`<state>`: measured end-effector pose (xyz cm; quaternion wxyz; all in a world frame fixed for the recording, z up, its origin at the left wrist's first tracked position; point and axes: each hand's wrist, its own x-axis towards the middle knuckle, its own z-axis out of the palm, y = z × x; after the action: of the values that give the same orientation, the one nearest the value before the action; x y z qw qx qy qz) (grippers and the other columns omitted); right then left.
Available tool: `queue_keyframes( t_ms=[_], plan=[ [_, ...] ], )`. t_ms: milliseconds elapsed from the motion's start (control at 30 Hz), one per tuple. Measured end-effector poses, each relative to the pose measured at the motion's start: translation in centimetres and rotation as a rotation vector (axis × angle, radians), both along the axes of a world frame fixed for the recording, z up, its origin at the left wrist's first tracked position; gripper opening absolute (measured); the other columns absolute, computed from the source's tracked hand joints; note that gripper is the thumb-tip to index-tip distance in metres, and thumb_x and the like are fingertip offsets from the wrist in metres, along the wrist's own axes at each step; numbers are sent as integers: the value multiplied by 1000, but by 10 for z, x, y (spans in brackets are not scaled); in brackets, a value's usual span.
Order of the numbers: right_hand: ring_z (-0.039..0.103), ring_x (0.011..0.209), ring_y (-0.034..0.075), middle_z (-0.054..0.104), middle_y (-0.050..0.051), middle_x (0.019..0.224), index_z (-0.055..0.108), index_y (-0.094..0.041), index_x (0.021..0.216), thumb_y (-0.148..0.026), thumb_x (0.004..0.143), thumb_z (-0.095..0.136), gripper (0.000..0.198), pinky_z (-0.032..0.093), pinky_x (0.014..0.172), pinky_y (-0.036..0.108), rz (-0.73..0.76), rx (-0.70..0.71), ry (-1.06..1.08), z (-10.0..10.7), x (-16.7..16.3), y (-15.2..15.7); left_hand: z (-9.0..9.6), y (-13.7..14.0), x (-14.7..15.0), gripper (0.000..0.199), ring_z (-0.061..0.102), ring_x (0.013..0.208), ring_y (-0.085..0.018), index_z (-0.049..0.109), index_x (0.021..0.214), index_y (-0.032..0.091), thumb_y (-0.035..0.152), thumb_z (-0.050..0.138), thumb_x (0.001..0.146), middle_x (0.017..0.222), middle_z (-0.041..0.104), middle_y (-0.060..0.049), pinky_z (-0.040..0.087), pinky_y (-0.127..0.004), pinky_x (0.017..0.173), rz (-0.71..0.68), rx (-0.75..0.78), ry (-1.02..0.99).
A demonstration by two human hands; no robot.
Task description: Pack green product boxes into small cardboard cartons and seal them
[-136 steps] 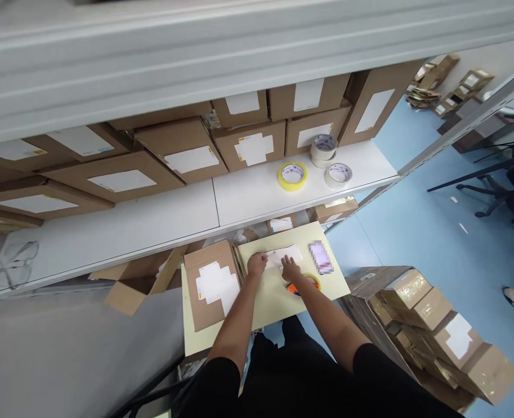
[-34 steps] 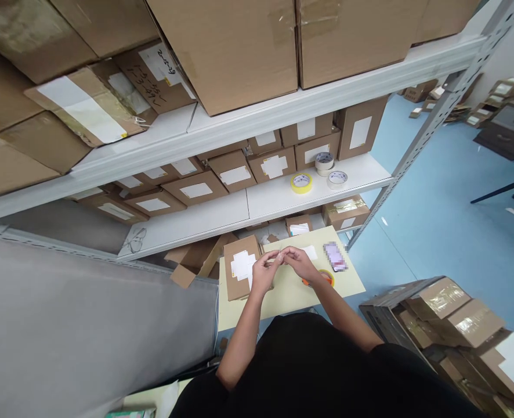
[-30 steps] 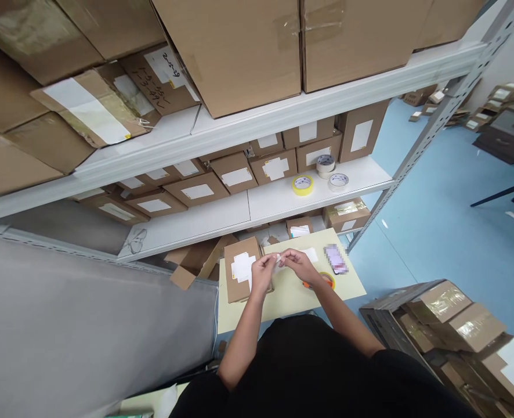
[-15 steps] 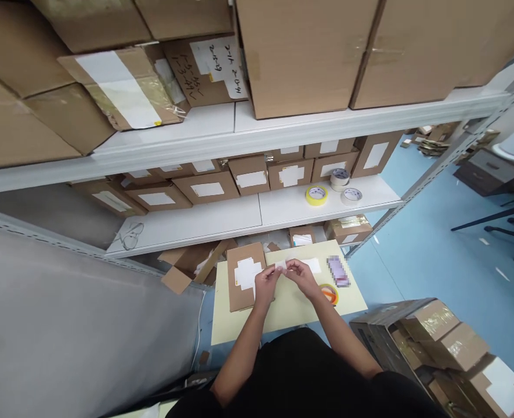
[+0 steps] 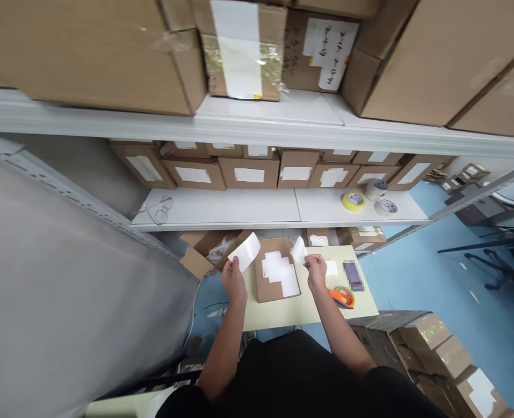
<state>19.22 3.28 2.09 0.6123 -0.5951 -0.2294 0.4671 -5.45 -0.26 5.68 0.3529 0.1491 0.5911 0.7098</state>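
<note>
My left hand [image 5: 234,283] pinches a rectangular white label sheet [image 5: 245,252], raised at the left edge of a cardboard box [image 5: 265,291]. A smaller, curled white piece of paper [image 5: 299,251] is pinched in my right hand [image 5: 315,271], over the box's right side. Which of the two is sticker and which is backing I cannot tell. The box lies on a pale yellow table [image 5: 257,318], with overlapping white labels [image 5: 278,268] on its upper face. Another white paper [image 5: 330,267] lies on the table just right of my right hand.
On the table's right are a blurred purple item [image 5: 353,276] and a tape roll with an orange part [image 5: 343,298]. An open carton [image 5: 196,262] stands at left. Behind, a shelf [image 5: 222,209] holds labelled boxes and tape rolls [image 5: 353,201]. Stacked cartons [image 5: 435,337] stand at lower right.
My hands were together over the table around a small white piece; now they are apart, each with a white piece. The view has turned left.
</note>
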Motion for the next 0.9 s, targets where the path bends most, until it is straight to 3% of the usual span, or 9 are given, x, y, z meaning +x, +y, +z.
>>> queue_keyframes(
  t_ms=[100,300,400,500,600,767,900],
  plan=[
    [58,61,13,63,-5,64,66,-21,81,-30,54,80,31,52,65,28,167,-98,57,-15,-57,6,-8,-12,-38,35,69,83,-19,70,84,19,54,75,79,88,76,-5,53,-28,76,56,4,-11],
    [57,57,13,65,-3,62,65,-20,72,-30,54,81,26,51,60,27,541,-245,66,-30,-202,40,-20,-55,-114,40,70,92,-20,70,97,19,55,74,80,99,76,-7,53,-29,83,144,-19,31],
    [57,58,12,63,-5,61,63,-20,74,-29,58,80,25,51,62,26,594,-258,44,-29,-263,61,-25,-77,-145,45,69,91,-19,69,97,19,60,72,80,98,75,-6,53,-29,83,160,-45,51],
    [59,62,11,65,-6,65,63,-19,85,-28,67,75,23,48,64,23,592,-259,20,-26,-298,69,-31,-92,-165,48,69,89,-19,68,99,18,62,71,80,97,74,-5,53,-29,82,155,-63,75],
    [62,63,12,69,-4,72,64,-19,91,-31,74,74,24,47,64,24,621,-272,37,-23,-302,52,-36,-98,-173,46,67,84,-19,69,98,18,62,67,84,91,73,-5,53,-29,79,99,-128,174],
    [70,68,16,75,7,78,69,-17,80,-56,77,78,40,52,64,25,976,-215,258,-17,-259,-21,-42,-92,-155,26,64,80,-20,72,89,21,47,68,89,88,68,-6,52,-31,78,-167,-195,628],
    [68,70,16,73,4,75,71,-18,82,-58,74,82,42,54,67,26,753,-207,292,-9,-214,-68,-45,-78,-112,10,65,94,-24,75,81,25,30,69,88,94,67,-8,50,-35,90,-502,-60,946]
  ],
)
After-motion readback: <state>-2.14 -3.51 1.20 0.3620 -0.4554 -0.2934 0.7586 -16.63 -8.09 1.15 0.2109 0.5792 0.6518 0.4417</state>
